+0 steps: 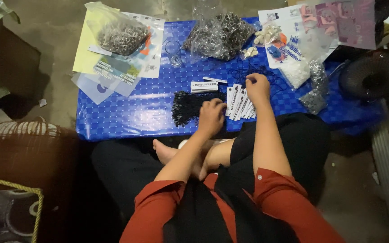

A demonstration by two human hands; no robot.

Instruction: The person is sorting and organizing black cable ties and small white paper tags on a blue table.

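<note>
Nearest the camera, red sleeves and a bare foot (165, 152) lead up to a low desk (127, 121) covered in blue checked plastic. The left hand (211, 116) rests at the desk's near edge, fingers curled down onto the right end of a heap of black cords (190, 107), touching the fanned white paper tags (240, 107) that lie just to its right; whether its grip actually pinches anything cannot be told. The right hand (257, 87) sits just beyond the tags, its grip pressed together, thumb against fingertips, seemingly on a thin dark cord too fine to make out; the tags lie directly below and in front of it, touching the wrist side. Slightly farther, a small stack of white tags (204, 86) lies left of the right hand. Beyond stand a clear glass (173, 52), a plastic bag of metal eyelets (219, 33) and another bag of metal rings (120, 36) on printed sheets (113, 72).
</note>
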